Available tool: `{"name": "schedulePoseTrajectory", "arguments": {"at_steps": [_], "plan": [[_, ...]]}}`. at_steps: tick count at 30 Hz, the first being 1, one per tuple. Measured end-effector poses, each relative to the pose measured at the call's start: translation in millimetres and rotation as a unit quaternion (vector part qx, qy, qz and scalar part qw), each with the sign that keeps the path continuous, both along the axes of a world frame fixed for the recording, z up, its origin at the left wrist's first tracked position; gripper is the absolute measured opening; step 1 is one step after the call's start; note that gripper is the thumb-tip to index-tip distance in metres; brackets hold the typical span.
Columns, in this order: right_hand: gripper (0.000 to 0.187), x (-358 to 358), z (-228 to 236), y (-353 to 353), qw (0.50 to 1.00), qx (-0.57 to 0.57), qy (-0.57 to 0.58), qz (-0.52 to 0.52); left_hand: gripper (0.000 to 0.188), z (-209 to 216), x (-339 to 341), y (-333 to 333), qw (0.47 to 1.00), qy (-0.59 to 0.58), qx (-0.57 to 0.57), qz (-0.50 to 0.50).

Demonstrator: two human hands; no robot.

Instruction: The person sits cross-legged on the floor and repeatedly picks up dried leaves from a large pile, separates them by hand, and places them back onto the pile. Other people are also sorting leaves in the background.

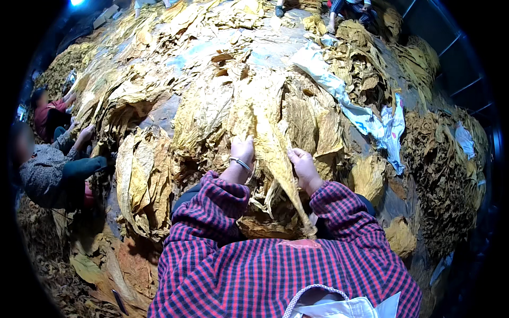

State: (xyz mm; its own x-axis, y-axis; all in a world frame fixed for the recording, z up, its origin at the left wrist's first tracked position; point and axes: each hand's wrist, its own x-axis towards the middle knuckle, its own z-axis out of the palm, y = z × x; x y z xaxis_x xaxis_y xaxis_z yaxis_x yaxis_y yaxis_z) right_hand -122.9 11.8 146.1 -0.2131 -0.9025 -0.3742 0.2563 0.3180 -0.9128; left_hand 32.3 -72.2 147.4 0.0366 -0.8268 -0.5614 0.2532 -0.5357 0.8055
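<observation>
A long, dried yellow tobacco leaf point(278, 161) is stretched out in front of me, its narrow stem end pointing down toward my lap. My left hand point(243, 149), with a bracelet on its wrist, is closed on the leaf's left side. At the opposite edge, my right hand point(304, 168) pinches the leaf between thumb and fingers. Behind it, more dried leaves point(204, 116) lie heaped, and the far end of the held leaf blends into them under bright light. A hanging bundle of leaves point(143, 177) sits left of my arms.
Two people work at the left, one in a patterned top point(45, 172), one in a dark red top point(50, 114). White-blue plastic sheeting point(366, 119) lies across the right. Darker, crumpled leaves point(440, 164) pile up at far right. Other people's legs point(334, 18) show at the back.
</observation>
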Motion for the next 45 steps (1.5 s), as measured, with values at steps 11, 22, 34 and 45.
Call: {"name": "schedulePoseTrajectory", "arguments": {"at_steps": [11,22,34,45], "plan": [[0.026,-40.6,-40.8,-14.9,0.965,-0.063,0.225,-0.119,0.034,-1.9,6.7,0.1,0.986,0.155,0.061,0.018],[0.054,-29.2,34.4,-1.9,0.982,0.105,-0.084,0.131,0.025,5.9,13.5,-6.7,0.987,0.155,-0.037,0.009],[0.045,-26.4,35.9,-2.0,0.995,0.067,0.067,0.042,0.020,33.4,4.9,13.6,0.970,0.102,0.006,-0.223],[0.057,-20.5,36.5,-0.4,0.998,0.031,-0.058,0.010,0.011,27.1,6.6,10.6,0.967,0.204,0.014,-0.151]]}}
